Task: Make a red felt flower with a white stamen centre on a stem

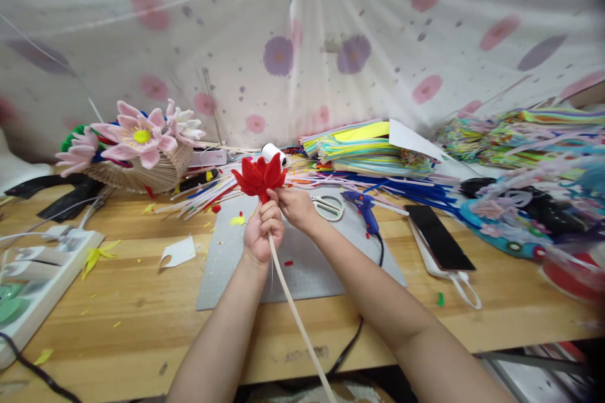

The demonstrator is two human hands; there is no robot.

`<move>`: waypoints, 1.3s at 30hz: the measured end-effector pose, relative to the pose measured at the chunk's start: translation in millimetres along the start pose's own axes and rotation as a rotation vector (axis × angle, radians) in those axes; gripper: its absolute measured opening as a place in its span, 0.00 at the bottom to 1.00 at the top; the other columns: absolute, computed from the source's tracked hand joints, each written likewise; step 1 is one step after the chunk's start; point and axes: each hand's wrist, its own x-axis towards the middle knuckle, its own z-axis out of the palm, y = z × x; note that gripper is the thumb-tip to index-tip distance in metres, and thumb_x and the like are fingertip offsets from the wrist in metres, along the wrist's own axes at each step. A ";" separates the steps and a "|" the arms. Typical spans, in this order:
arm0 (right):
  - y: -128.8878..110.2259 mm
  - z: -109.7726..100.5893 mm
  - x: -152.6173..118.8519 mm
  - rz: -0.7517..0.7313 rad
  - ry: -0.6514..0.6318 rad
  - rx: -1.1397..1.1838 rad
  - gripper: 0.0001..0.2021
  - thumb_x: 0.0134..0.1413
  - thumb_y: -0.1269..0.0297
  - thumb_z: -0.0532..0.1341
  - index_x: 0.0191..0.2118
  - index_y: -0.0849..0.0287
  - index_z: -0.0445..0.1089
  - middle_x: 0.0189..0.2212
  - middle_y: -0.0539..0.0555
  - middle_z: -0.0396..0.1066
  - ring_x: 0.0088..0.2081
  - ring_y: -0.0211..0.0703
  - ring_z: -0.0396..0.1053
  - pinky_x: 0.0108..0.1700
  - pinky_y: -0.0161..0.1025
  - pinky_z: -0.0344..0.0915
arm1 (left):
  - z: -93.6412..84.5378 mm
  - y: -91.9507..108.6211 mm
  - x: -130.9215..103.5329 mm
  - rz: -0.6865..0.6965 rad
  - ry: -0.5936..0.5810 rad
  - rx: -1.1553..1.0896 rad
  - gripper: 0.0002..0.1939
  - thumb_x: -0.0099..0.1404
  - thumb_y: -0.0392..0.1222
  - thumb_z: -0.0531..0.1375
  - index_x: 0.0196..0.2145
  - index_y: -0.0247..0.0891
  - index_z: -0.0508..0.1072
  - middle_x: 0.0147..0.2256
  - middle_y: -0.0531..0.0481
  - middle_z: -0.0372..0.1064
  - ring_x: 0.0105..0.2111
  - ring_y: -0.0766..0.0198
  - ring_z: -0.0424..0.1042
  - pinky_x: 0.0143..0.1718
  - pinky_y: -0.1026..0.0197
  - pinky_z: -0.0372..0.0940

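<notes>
My left hand (263, 230) is closed around the base of a red fuzzy flower (258, 177) with pointed petals. A long pale stem (297, 321) runs from under that hand down toward the front edge of the table. My right hand (297, 208) is pinched against the lower right side of the flower, its fingertips at the petals' base; whether a thread or a petal is between them is too small to tell. Both hands are above a grey cutting mat (302, 283). Just behind the flower stands a white spool (274, 154).
Scissors (329, 206) and a blue glue gun (363, 206) lie right of my hands, then a phone (439, 236). Pipe cleaner bundles (363, 148) line the back. At left are a basket of pink flowers (139, 135), a yellow piece (99, 257) and a power strip (51, 289).
</notes>
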 end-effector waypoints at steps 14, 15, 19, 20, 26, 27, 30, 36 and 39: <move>7.7 -22.6 0.7 0.050 0.085 0.005 0.19 0.63 0.53 0.50 0.53 0.54 0.66 0.48 0.55 0.72 0.49 0.46 0.68 0.43 0.38 0.61 | 50.0 44.7 10.5 0.173 -0.131 -0.052 0.14 0.72 0.36 0.43 0.37 0.35 0.67 0.18 0.58 0.57 0.14 0.79 0.57 0.11 0.80 0.46; 10.4 -22.4 -1.5 0.067 0.071 0.001 0.18 0.63 0.53 0.50 0.52 0.53 0.67 0.47 0.55 0.73 0.49 0.46 0.68 0.43 0.38 0.61 | 53.8 49.3 10.0 0.199 -0.117 -0.022 0.15 0.72 0.38 0.43 0.37 0.35 0.68 0.20 0.56 0.61 0.18 0.79 0.62 0.12 0.81 0.49; 16.2 -24.3 -8.0 0.107 0.034 -0.022 0.16 0.62 0.55 0.52 0.50 0.53 0.68 0.46 0.55 0.73 0.48 0.47 0.69 0.44 0.40 0.62 | 60.0 52.9 5.9 0.239 0.031 0.223 0.18 0.72 0.43 0.42 0.38 0.36 0.70 0.33 0.46 0.72 0.36 0.69 0.74 0.17 0.78 0.59; 16.6 -25.0 -9.0 0.111 0.024 -0.029 0.16 0.61 0.55 0.52 0.49 0.53 0.69 0.46 0.56 0.74 0.47 0.48 0.69 0.43 0.40 0.62 | 58.8 50.6 4.9 0.239 0.071 0.269 0.18 0.72 0.43 0.43 0.38 0.36 0.70 0.35 0.45 0.72 0.38 0.67 0.75 0.18 0.77 0.60; 15.6 -25.8 -7.9 0.106 0.003 0.018 0.12 0.58 0.59 0.57 0.44 0.56 0.72 0.44 0.58 0.74 0.48 0.49 0.68 0.49 0.44 0.61 | 37.7 32.1 7.0 0.301 0.224 0.350 0.08 0.68 0.36 0.52 0.34 0.36 0.71 0.34 0.50 0.75 0.33 0.68 0.76 0.19 0.75 0.63; 14.2 -26.3 -6.1 0.100 0.021 0.085 0.12 0.57 0.60 0.58 0.44 0.58 0.72 0.44 0.58 0.74 0.49 0.48 0.67 0.50 0.44 0.60 | 34.7 29.9 8.3 0.310 0.239 0.356 0.07 0.67 0.35 0.54 0.33 0.36 0.71 0.33 0.51 0.75 0.32 0.68 0.76 0.19 0.75 0.63; 6.7 -30.6 2.2 0.139 0.047 0.460 0.14 0.54 0.59 0.60 0.43 0.60 0.71 0.43 0.57 0.74 0.45 0.43 0.69 0.49 0.41 0.62 | 29.7 24.7 11.7 0.309 0.263 0.399 0.03 0.63 0.34 0.59 0.31 0.36 0.70 0.33 0.51 0.76 0.31 0.68 0.76 0.19 0.74 0.63; -7.0 -39.0 18.8 0.196 -0.191 1.294 0.18 0.49 0.48 0.61 0.36 0.60 0.71 0.27 0.49 0.72 0.34 0.37 0.70 0.41 0.36 0.65 | 27.0 19.9 13.1 0.309 0.252 0.620 0.09 0.53 0.39 0.67 0.29 0.35 0.70 0.29 0.51 0.75 0.29 0.66 0.75 0.20 0.71 0.64; -8.1 -32.1 20.8 0.276 -0.233 1.493 0.17 0.41 0.52 0.68 0.33 0.59 0.70 0.24 0.47 0.70 0.28 0.34 0.67 0.38 0.35 0.64 | 22.4 18.5 12.8 0.351 0.246 0.756 0.15 0.48 0.43 0.69 0.30 0.33 0.71 0.28 0.50 0.74 0.29 0.63 0.75 0.22 0.68 0.67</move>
